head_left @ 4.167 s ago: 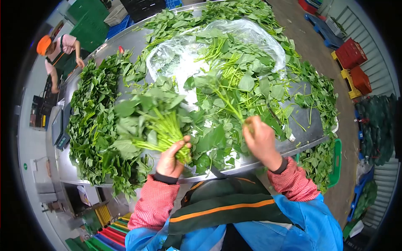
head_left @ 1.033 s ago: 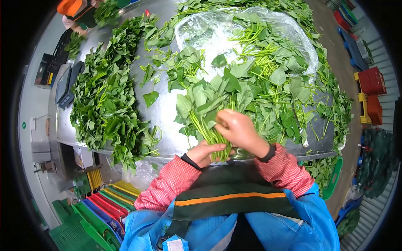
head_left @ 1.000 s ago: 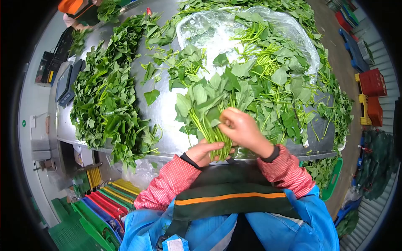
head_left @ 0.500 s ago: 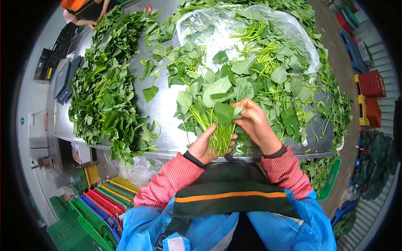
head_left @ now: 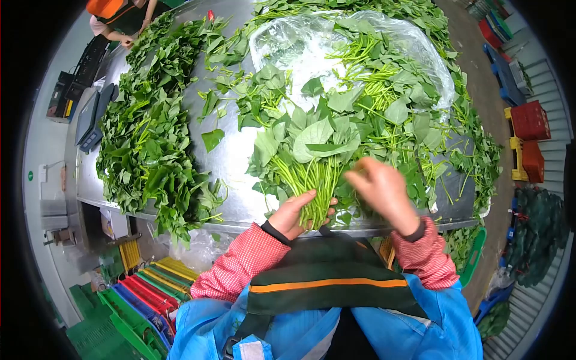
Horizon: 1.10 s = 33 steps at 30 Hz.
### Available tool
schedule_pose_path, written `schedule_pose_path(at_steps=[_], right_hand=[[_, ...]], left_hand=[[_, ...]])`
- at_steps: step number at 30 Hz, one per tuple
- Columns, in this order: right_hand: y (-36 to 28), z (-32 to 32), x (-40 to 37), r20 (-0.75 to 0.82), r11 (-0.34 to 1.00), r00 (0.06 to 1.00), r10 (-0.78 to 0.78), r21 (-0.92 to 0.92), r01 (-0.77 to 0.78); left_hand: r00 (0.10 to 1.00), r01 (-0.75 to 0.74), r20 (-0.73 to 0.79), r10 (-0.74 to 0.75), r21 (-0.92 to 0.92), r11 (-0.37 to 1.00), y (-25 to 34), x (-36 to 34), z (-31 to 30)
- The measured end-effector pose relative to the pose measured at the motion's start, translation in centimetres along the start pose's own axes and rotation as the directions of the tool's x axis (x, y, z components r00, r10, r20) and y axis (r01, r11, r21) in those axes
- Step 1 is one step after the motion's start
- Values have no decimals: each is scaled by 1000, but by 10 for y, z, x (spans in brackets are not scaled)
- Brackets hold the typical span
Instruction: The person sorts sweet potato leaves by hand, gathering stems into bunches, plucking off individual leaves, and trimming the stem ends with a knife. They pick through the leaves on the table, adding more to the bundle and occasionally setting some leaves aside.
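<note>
A bunch of leafy green stems (head_left: 306, 174) is held near the table's front edge, its cut ends toward me and its broad leaves pointing away. My left hand (head_left: 291, 215) is wrapped round the lower stems. Just right of the bunch, my right hand (head_left: 384, 189) is blurred by motion and apart from it; its fingers are smeared. Loose leafy stems (head_left: 384, 84) lie beyond, partly on a clear plastic sheet (head_left: 441, 66). A long heap of greens (head_left: 150, 138) covers the left part of the metal table (head_left: 231, 162).
At the top left, a co-worker's hand (head_left: 126, 41) touches the heap. A scale (head_left: 96, 117) stands at the left edge. Coloured crates (head_left: 147, 294) are stacked at lower left. Red crates (head_left: 531, 120) and a dark net pile (head_left: 531, 240) are on the right.
My right hand has let go of the leaf at the bunch and moved right and slightly down. The left hand keeps its hold, and the bunch's leaves are more spread.
</note>
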State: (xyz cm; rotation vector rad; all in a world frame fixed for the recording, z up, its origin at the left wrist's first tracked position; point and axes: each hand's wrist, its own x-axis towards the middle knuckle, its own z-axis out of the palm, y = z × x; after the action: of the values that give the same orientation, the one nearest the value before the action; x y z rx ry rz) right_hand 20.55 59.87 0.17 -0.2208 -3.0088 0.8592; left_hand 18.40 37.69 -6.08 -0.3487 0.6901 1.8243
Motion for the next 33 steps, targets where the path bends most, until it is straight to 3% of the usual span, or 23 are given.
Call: schedule_pose_path(at_steps=[2, 3, 5, 7, 8, 10, 11, 12, 14, 15, 16, 17, 18, 19, 21, 24, 25, 26, 27, 28, 29, 31, 33], right_hand=[[-31, 21, 3, 135, 970, 988, 70, 222, -99], [-42, 27, 9, 191, 957, 974, 121, 238, -165], [-35, 56, 16, 105, 986, 991, 88, 133, -102], [-23, 64, 19, 143, 949, 985, 95, 285, -133], [-18, 65, 19, 165, 922, 982, 95, 357, -149], [-14, 62, 14, 188, 737, 979, 74, 651, -181], [-15, 59, 10, 197, 609, 979, 60, 770, -193], [-25, 44, 3, 223, 608, 972, 75, 762, -222], [-32, 38, -12, -49, 789, 987, -153, 595, 152], [-33, 36, -22, -161, 825, 945, -286, 460, 328], [-31, 33, -32, -152, 798, 858, -491, 315, 513], [-30, 31, -44, -108, 716, 734, -670, 169, 678], [-44, 23, -51, 88, 733, 734, -673, 213, 646], [-56, 14, -55, -82, 635, 777, -625, 525, 566], [-54, 4, -60, 81, 568, 650, -755, 576, 588], [-53, -20, -54, -182, 658, 773, -608, 429, 618], [-34, -20, -50, -132, 641, 953, -273, 714, 282], [-15, -19, -47, -62, 361, 993, 102, 932, 21], [-6, -26, -29, -24, 152, 939, 343, 988, -30], [15, -14, -20, 61, 118, 931, 361, 987, -110], [38, 4, -22, 206, 336, 909, 363, 881, -334], [48, 51, -33, 129, 843, 989, 76, 521, -132], [29, 59, -33, 191, 901, 981, 33, 419, -112]], left_hand=[[998, -20, -57, 27, 120, 993, -4, 2, 4], [995, -29, -84, 45, 183, 983, -5, 3, 5], [996, -38, -63, 56, 264, 964, -7, 4, -1], [997, -61, -19, 76, 415, 908, -6, 4, -3], [998, -40, -42, 54, 275, 961, -6, 3, -2], [997, -2, -76, 0, -25, 1000, -2, 0, 9], [996, 3, -87, -7, -39, 999, -3, 1, 8], [995, 5, -98, -10, -52, 999, -3, 2, 5], [994, 23, -105, -30, -65, 998, -7, 7, -11], [968, -224, -54, 244, 241, 944, -11, 8, -14], [878, -442, 75, 472, 504, 742, -15, 8, -13], [901, -388, 24, 434, 496, 777, -14, 10, -13], [919, -333, -28, 394, 484, 809, -13, 12, -12], [976, -3, -216, 35, 146, 989, -6, 14, -9], [968, -66, -238, 78, 57, 996, -9, 15, -8], [974, -83, -208, 88, 35, 996, -13, 21, -13], [984, -61, -170, 60, -4, 998, -8, 18, -7], [991, -37, -131, 30, -45, 998, -2, 11, 0], [996, -9, -91, 1, -86, 996, 3, 7, 4], [995, 10, -92, -21, -119, 993, 4, 9, 2], [994, 64, -88, -72, -94, 994, 5, 13, -1], [982, 168, -84, -171, -43, 985, 7, 21, -7], [979, 178, -114, -169, 71, 981, 8, 24, 2]])
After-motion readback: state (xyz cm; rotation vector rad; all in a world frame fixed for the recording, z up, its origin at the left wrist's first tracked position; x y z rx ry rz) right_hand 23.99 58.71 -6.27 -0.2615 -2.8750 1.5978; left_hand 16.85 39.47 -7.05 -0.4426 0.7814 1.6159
